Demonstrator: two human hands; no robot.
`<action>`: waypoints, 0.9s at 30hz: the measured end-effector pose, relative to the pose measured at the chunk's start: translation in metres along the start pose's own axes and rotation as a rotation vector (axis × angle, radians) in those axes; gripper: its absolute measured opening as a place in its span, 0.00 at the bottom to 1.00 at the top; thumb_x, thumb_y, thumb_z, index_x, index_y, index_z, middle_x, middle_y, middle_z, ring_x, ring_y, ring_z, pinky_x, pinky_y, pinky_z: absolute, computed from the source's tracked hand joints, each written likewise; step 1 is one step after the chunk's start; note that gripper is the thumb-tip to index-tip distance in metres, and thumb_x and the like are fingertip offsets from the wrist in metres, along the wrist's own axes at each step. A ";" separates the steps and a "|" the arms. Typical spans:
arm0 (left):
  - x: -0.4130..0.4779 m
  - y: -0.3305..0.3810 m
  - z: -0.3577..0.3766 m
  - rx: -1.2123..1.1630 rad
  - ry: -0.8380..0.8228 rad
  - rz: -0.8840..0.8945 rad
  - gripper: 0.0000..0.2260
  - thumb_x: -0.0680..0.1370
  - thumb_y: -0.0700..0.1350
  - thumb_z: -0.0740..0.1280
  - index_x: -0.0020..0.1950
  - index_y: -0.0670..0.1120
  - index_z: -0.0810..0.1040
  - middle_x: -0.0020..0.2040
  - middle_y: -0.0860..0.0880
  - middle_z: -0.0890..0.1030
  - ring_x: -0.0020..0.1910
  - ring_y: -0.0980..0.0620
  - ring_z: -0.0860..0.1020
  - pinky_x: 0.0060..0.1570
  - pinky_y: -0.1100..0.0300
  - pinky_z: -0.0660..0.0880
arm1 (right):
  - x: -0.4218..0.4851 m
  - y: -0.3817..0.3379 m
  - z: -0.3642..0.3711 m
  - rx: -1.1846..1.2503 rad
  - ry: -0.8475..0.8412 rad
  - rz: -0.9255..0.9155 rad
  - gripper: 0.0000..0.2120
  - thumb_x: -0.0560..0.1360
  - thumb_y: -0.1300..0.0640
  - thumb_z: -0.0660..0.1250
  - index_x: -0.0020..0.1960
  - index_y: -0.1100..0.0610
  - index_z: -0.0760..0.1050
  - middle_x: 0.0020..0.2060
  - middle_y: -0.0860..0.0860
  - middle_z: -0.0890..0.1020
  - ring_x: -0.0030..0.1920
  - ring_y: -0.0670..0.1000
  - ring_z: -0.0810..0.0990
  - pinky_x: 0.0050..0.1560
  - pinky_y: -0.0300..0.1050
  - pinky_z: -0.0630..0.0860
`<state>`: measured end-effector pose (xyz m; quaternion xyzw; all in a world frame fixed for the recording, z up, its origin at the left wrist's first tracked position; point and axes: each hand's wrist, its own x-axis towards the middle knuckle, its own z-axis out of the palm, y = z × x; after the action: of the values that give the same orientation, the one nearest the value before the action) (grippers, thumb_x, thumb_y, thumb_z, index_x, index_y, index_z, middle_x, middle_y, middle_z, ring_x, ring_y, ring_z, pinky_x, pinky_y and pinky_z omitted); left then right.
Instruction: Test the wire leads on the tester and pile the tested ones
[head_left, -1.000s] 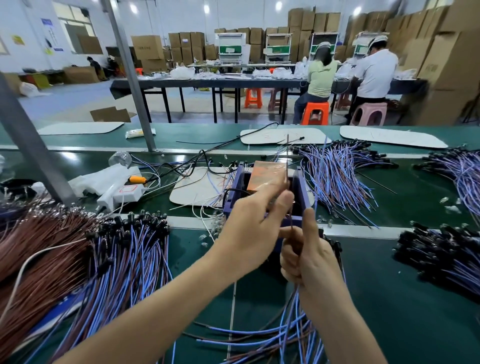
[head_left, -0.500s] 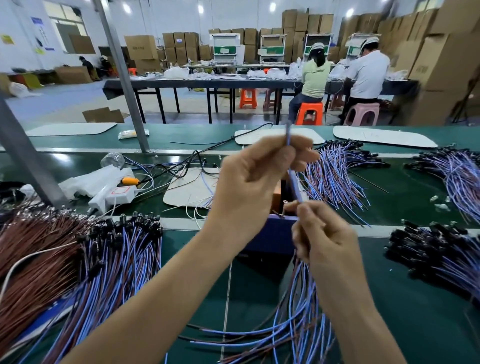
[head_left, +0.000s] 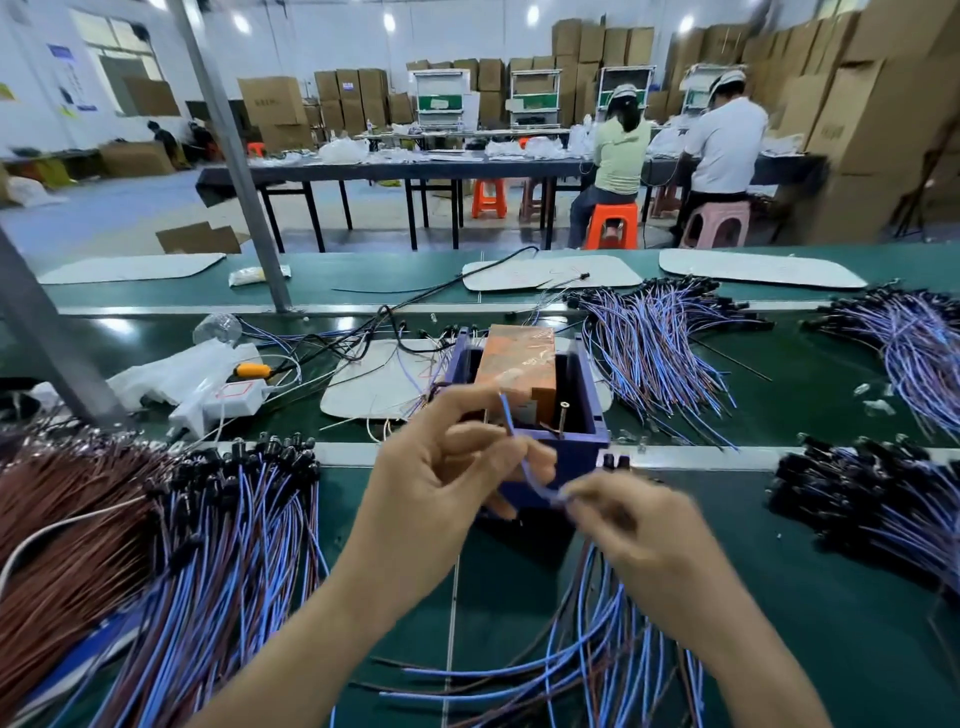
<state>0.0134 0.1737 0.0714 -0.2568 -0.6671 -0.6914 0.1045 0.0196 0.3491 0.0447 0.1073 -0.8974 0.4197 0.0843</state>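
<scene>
The tester is a dark blue open box with an orange block inside, standing on the green bench at centre. In front of it my left hand and my right hand both pinch one blue wire lead. The lead runs from my right fingertips up past my left fingers, its free end pointing at the box. A loose bundle of blue and brown leads lies under my right wrist. A big heap of leads with black ends lies to the left.
More lead piles lie behind right of the tester, at far right and at near right. A white power strip and plastic bag sit left of the tester, near a slanted metal post. Two people sit at a far table.
Both hands came down from head height to just in front of the tester. The lead, held upright before, now slants between the two hands.
</scene>
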 end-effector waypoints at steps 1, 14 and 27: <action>-0.005 -0.009 -0.002 0.011 -0.005 -0.090 0.07 0.74 0.43 0.66 0.52 0.46 0.75 0.41 0.48 0.86 0.39 0.49 0.84 0.31 0.63 0.77 | -0.004 0.006 0.006 -0.029 -0.164 0.089 0.13 0.78 0.64 0.64 0.46 0.47 0.81 0.34 0.41 0.76 0.30 0.35 0.74 0.32 0.29 0.68; -0.007 -0.051 0.001 -0.012 0.005 -0.487 0.03 0.75 0.36 0.69 0.43 0.38 0.82 0.37 0.42 0.84 0.38 0.49 0.84 0.39 0.59 0.80 | 0.008 -0.003 0.049 0.710 0.233 0.232 0.10 0.74 0.61 0.70 0.38 0.50 0.84 0.34 0.50 0.85 0.33 0.46 0.81 0.36 0.38 0.79; 0.003 -0.063 0.002 -0.080 0.180 -0.539 0.02 0.75 0.36 0.70 0.44 0.41 0.82 0.38 0.44 0.85 0.38 0.51 0.84 0.38 0.63 0.80 | 0.011 0.007 0.063 0.783 0.194 0.315 0.07 0.74 0.62 0.70 0.44 0.51 0.83 0.38 0.47 0.86 0.39 0.42 0.83 0.34 0.31 0.74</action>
<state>-0.0195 0.1817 0.0182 -0.0118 -0.6714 -0.7402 -0.0344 0.0028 0.3035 0.0019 -0.0470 -0.6639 0.7442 0.0564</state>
